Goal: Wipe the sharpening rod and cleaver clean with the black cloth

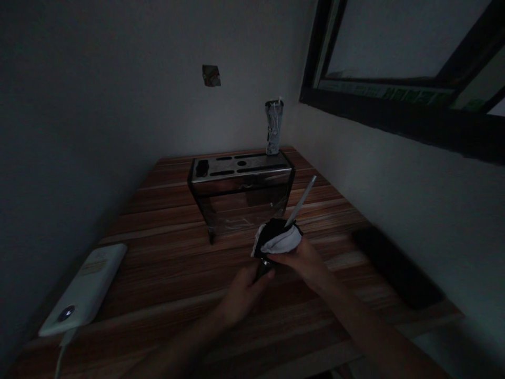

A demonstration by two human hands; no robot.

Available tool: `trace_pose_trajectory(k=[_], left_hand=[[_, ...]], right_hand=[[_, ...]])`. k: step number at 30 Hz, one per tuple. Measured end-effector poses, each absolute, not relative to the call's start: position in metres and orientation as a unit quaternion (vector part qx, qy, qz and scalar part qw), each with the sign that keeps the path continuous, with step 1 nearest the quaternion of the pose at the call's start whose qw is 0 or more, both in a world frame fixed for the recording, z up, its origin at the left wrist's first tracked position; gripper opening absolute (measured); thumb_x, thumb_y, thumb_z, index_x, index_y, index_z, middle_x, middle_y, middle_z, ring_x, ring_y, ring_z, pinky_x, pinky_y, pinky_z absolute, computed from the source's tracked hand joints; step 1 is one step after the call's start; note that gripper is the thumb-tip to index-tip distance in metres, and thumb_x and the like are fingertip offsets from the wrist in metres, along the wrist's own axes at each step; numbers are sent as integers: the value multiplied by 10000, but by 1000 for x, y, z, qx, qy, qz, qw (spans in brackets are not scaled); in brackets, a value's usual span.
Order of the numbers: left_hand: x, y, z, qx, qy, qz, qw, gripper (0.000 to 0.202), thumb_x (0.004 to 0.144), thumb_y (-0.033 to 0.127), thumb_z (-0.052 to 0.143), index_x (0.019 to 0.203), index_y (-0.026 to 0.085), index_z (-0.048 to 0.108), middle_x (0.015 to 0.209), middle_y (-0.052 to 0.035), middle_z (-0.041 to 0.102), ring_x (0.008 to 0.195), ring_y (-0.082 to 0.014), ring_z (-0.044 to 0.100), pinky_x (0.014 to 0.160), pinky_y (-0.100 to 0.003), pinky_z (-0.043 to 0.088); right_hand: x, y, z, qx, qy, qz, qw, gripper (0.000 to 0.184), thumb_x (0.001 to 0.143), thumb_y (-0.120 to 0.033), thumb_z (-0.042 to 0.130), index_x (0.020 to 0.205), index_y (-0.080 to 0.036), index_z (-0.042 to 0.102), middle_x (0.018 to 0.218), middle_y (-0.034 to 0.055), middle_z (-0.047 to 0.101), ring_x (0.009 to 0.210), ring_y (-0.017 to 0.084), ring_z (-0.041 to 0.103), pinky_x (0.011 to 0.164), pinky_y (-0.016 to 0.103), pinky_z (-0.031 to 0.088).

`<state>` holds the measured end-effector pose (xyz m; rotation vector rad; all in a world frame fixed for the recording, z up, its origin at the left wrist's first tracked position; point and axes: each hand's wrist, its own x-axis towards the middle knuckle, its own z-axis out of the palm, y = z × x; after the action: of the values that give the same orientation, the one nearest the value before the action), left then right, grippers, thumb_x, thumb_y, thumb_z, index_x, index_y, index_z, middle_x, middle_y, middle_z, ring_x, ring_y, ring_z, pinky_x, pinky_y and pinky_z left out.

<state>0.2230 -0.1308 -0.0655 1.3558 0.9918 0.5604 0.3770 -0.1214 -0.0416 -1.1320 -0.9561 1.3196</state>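
My left hand [245, 292] is closed round the dark handle of what looks like a knife [300, 202], its narrow pale blade pointing up and to the right. A black and white cloth [283, 242] is wrapped about the lower part of the blade, hiding it there. My right hand [310, 263] grips the cloth from the right side, its fingers partly hidden. Just beyond both hands stands a knife block [240, 168] with a slotted metal top and clear front. The dim light hides finer detail.
On the striped wooden table [165, 273], a white power bank [84, 289] with a cable lies left and a black phone-like slab [396, 266] right. A grey, worn upright object [273, 126] stands behind the block. Walls and a dark-framed window [379, 108] border the table.
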Motion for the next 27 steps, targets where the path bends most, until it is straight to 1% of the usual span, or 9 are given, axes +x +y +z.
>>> trace_pose_trajectory(k=[4,7,12,16,22,27], left_hand=[[223,-130,-68,594,436,242,631,319,802,460,486,847,146,521,408,95,399,341,-70,345,373,-187,258],[223,-130,-68,595,424,226,644,327,802,475,476,835,149,487,404,104,377,315,-59,300,332,-176,224],[223,-130,-65,596,410,203,660,377,795,533,448,825,157,451,407,102,383,315,-59,309,318,-170,208],[224,-131,-64,607,422,206,641,355,806,510,448,820,157,483,387,97,390,310,-66,309,332,-180,223],[223,-130,-71,616,427,206,629,334,827,473,438,855,150,520,386,89,403,317,-78,347,338,-182,238],[223,-128,-69,624,424,208,622,322,816,465,465,785,153,538,394,84,404,349,-72,350,378,-181,251]], right_hand=[[379,-121,-45,-476,-429,553,532,521,488,-196,805,970,-223,610,913,10,705,890,214,644,809,350,513],[379,-121,-47,-480,-444,546,525,493,480,-202,806,934,-206,616,872,14,712,853,217,654,792,358,519],[378,-123,-44,-472,-464,540,520,432,500,-195,796,894,-203,617,862,9,713,847,207,656,798,350,515],[378,-123,-42,-474,-457,540,524,398,520,-206,787,881,-207,618,852,8,715,837,203,660,794,346,519],[383,-120,-44,-486,-455,516,540,471,508,-215,795,942,-199,614,920,34,704,906,223,642,843,380,501],[387,-117,-39,-481,-434,529,548,435,513,-218,797,911,-199,624,885,23,713,869,214,653,826,369,506]])
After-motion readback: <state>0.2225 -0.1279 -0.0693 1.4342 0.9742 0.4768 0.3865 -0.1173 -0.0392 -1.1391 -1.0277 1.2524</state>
